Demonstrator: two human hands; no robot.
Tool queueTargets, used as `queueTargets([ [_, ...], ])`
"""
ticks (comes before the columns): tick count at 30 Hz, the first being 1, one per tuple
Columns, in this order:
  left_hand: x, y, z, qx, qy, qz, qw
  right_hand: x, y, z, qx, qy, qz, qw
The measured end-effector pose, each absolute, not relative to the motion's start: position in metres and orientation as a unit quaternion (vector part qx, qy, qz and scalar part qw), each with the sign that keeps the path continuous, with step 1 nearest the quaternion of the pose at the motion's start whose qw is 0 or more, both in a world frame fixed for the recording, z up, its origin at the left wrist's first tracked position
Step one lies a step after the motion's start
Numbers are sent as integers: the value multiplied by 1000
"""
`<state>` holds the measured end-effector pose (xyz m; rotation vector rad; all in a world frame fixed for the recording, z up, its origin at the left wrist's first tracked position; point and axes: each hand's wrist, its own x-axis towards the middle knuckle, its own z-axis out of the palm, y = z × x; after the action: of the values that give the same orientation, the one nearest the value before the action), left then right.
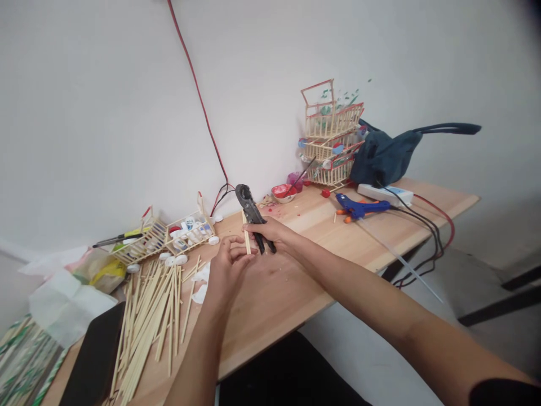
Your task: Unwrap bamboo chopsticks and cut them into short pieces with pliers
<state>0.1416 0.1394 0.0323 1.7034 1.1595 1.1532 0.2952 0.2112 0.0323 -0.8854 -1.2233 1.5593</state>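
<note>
My left hand (230, 262) is closed, its fingertips pinching the lower end of a few short pale wooden sticks (247, 242) held together upright. My right hand (274, 232) is wrapped round black hand pliers (249, 208), whose rounded head points up and away and whose handles hang below the palm. The thumb and finger of that hand reach to the sticks, close beside the pliers. Whether the jaws touch the sticks I cannot make out. To the left of my left hand, a heap of long wooden sticks (146, 321) lies on the wooden table (279, 299).
Small stick-built carts (192, 231) stand along the wall, with more stacked carts (332, 141) at the back right. A blue glue gun (361, 206), a power strip (384, 194), a dark bag (384, 155), a bowl of red paint (284, 193) and a black phone (95, 355) lie around.
</note>
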Motion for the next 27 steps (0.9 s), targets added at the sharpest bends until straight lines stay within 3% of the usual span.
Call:
queueTargets([
  [6, 143, 138, 24, 696, 470, 439, 318, 295, 212, 32, -377, -476, 645, 463],
  [13, 146, 143, 32, 568, 431, 517, 475, 292, 207, 31, -351, -574, 594, 441],
  [20, 141, 145, 28, 522, 444, 553, 473, 282, 196, 30, -378, -692, 456, 413],
  [27, 136, 144, 29, 486, 453, 533, 523, 281, 191, 34, -399, -717, 412, 397],
])
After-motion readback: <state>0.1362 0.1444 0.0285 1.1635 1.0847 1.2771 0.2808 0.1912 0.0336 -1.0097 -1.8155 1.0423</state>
